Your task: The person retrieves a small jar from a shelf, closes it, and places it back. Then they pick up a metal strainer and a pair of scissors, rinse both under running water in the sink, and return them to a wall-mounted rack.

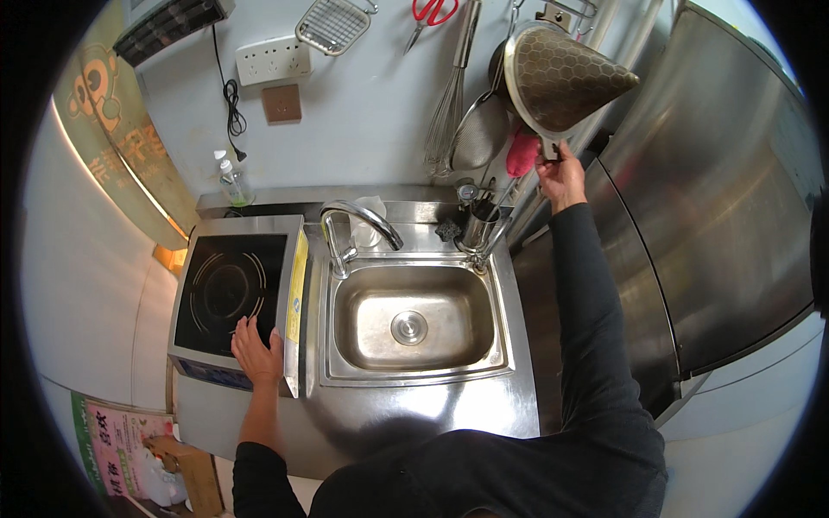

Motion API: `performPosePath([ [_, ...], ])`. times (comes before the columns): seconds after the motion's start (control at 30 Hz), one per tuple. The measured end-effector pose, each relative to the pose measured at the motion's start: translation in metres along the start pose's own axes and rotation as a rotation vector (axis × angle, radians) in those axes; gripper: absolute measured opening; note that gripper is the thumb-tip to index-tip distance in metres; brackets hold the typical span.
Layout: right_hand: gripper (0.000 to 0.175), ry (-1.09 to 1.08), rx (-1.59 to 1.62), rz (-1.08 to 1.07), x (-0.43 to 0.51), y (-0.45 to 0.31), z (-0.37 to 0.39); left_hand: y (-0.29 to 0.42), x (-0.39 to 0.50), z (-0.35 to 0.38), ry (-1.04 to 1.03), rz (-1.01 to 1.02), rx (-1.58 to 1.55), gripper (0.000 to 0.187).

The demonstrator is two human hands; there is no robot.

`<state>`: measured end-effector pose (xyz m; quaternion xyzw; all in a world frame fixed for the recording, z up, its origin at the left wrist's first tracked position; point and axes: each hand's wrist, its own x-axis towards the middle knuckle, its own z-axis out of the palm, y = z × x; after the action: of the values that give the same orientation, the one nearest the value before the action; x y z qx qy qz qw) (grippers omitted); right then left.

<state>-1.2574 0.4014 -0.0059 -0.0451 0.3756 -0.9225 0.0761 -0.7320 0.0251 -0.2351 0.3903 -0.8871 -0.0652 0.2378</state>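
Observation:
My right hand [562,176] is raised at the wall and grips the short handle of a conical strainer [570,81] with a honeycomb pattern, its tip pointing right. Whether the strainer still hangs from a hook cannot be told. Just left of it hang a round mesh sieve [480,135] and a balloon whisk [447,113]. A pink item [521,154] shows beside my right fingers. My left hand [256,349] rests on the front right part of an induction cooker [228,285], holding nothing, with its fingers slightly apart.
Between cooker and steel cabinet [706,194] lies a sink [369,317] with a curved faucet [363,210]. Behind it stand a metal utensil holder [478,223], a black scourer [448,230] and a pump bottle [234,184]. Red-handled scissors [427,16] and a power strip [273,60] are on the wall.

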Motion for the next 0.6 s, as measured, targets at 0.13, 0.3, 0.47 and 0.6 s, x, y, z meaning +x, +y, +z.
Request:
performPosePath([
  [0.13, 0.025, -0.056, -0.062, -0.013, 0.008, -0.043, -0.03, -0.003, -0.002, 0.003, 0.023, 0.024, -0.001, 0.054],
  [0.3, 0.023, 0.017, -0.255, -0.125, 0.008, -0.08, -0.038, -0.006, 0.0, 0.005, 0.045, 0.054, 0.007, 0.054],
  [0.47, 0.022, 0.003, -0.216, -0.087, 0.014, -0.071, -0.039, -0.003, 0.002, 0.002, -0.001, 0.031, -0.003, 0.054],
  [0.6, 0.023, 0.001, -0.187, -0.061, 0.011, -0.031, -0.023, -0.003, 0.001, -0.002, -0.017, 0.011, 0.007, 0.054],
])
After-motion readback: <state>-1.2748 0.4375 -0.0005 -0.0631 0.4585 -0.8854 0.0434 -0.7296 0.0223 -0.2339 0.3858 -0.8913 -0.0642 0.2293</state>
